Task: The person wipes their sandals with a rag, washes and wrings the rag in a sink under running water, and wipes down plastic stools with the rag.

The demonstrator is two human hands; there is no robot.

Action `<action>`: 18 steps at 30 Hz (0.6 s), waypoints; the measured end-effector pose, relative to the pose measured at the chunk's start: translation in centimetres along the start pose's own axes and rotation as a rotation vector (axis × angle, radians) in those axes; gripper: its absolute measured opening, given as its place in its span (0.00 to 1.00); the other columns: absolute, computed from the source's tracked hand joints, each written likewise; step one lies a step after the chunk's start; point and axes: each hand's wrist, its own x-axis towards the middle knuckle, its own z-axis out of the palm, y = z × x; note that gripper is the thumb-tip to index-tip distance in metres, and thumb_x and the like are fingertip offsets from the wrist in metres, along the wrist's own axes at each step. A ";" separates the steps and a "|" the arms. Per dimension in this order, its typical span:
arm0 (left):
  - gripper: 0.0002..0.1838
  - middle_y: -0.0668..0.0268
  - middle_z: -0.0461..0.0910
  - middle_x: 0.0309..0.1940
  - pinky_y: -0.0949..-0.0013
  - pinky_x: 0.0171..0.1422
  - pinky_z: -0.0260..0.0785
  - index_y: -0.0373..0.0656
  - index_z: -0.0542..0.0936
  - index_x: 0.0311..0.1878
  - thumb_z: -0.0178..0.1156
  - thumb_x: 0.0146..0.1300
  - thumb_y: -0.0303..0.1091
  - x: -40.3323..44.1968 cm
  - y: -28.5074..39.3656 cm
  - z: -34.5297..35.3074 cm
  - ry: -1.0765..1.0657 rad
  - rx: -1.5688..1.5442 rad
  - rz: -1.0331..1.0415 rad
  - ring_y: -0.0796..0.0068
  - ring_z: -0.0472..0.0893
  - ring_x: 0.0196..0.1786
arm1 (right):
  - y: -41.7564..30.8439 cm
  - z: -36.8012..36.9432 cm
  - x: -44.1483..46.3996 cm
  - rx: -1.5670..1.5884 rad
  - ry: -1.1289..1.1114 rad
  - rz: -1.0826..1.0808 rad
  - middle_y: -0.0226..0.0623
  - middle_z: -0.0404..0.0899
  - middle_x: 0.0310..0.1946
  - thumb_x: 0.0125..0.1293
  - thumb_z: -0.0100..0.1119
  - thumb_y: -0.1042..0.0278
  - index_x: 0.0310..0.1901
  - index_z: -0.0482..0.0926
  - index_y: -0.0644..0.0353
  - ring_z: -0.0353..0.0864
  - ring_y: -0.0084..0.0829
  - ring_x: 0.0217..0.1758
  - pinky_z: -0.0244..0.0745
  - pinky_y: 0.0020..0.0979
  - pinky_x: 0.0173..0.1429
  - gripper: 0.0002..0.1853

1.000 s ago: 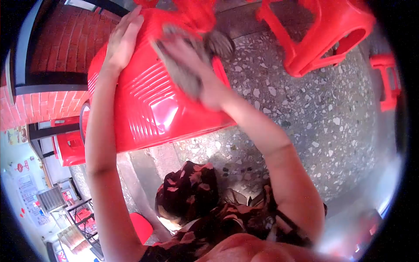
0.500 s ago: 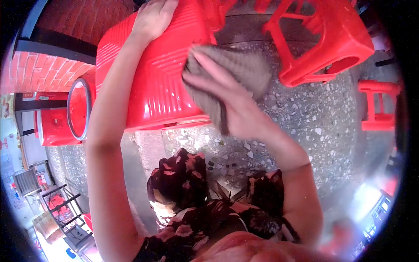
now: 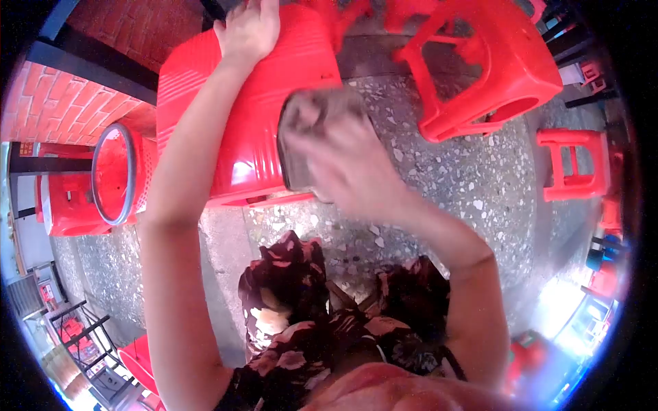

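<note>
A large glossy red plastic piece with ridged panels point(image 3: 236, 161) is in front of me, perhaps a stool; its exact kind is unclear. My left hand point(image 3: 250, 33) lies on its far part, fingers stretched out, their tips at the top edge of the view. My right hand point(image 3: 353, 168), smeared by motion, grips a grey-brown cloth point(image 3: 327, 106) at the right side of the red piece. The cloth is bunched under the fingers and overlaps the ridged side.
A red plastic stool point(image 3: 510, 75) lies tipped at the upper right, with a smaller red stool point(image 3: 574, 164) farther right. A red basket with a grey rim point(image 3: 130, 175) is at the left, near a brick wall point(image 3: 58, 103). Speckled floor point(image 3: 439, 185) spreads below.
My right hand has drawn the cloth left, closer against the red piece; the cloth is now more bunched. My left hand stays on the far part. The whole view has shifted slightly.
</note>
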 end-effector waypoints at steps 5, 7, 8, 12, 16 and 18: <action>0.34 0.51 0.67 0.59 0.41 0.68 0.42 0.44 0.67 0.61 0.26 0.64 0.58 -1.0 1.1 -1.2 -0.144 0.185 0.048 0.52 0.62 0.65 | 13.2 1.2 17.4 1.070 0.501 -0.164 0.42 0.65 0.60 0.67 0.45 0.57 0.56 0.70 0.63 0.63 0.34 0.63 0.57 0.29 0.65 0.22; 0.37 0.52 0.67 0.60 0.42 0.69 0.39 0.43 0.67 0.61 0.26 0.63 0.62 -0.4 1.9 -1.3 -0.185 0.153 -0.054 0.53 0.61 0.65 | 18.7 2.7 21.4 1.475 0.397 -0.079 0.40 0.72 0.52 0.68 0.42 0.58 0.54 0.71 0.62 0.71 0.31 0.55 0.65 0.28 0.59 0.20; 0.39 0.53 0.66 0.60 0.43 0.69 0.39 0.40 0.67 0.61 0.29 0.62 0.64 -0.5 2.0 -1.3 -0.197 0.143 -0.058 0.56 0.61 0.66 | 19.4 3.2 21.3 1.532 0.428 -0.048 0.40 0.72 0.52 0.68 0.42 0.59 0.54 0.72 0.62 0.71 0.31 0.55 0.65 0.28 0.59 0.20; 0.40 0.55 0.64 0.62 0.48 0.70 0.40 0.39 0.66 0.61 0.33 0.60 0.66 -1.7 4.1 -2.1 -0.328 0.163 0.017 0.61 0.59 0.67 | 21.2 5.2 18.0 1.690 0.618 0.093 0.38 0.74 0.49 0.67 0.43 0.60 0.54 0.72 0.62 0.73 0.32 0.51 0.67 0.29 0.57 0.19; 0.30 0.55 0.69 0.56 0.52 0.67 0.46 0.41 0.69 0.55 0.42 0.63 0.57 -4.6 5.7 -1.8 -0.452 0.071 0.478 0.58 0.63 0.64 | 18.6 7.4 8.4 1.842 0.929 0.447 0.37 0.75 0.47 0.67 0.43 0.62 0.53 0.72 0.62 0.75 0.32 0.48 0.69 0.31 0.55 0.18; 0.26 0.55 0.69 0.54 0.52 0.67 0.47 0.41 0.69 0.54 0.45 0.62 0.53 -5.9 6.5 -2.7 -0.578 0.027 0.722 0.58 0.64 0.63 | 11.6 7.7 3.5 1.891 1.140 0.234 0.36 0.75 0.46 0.67 0.42 0.63 0.52 0.72 0.62 0.76 0.31 0.47 0.70 0.31 0.53 0.17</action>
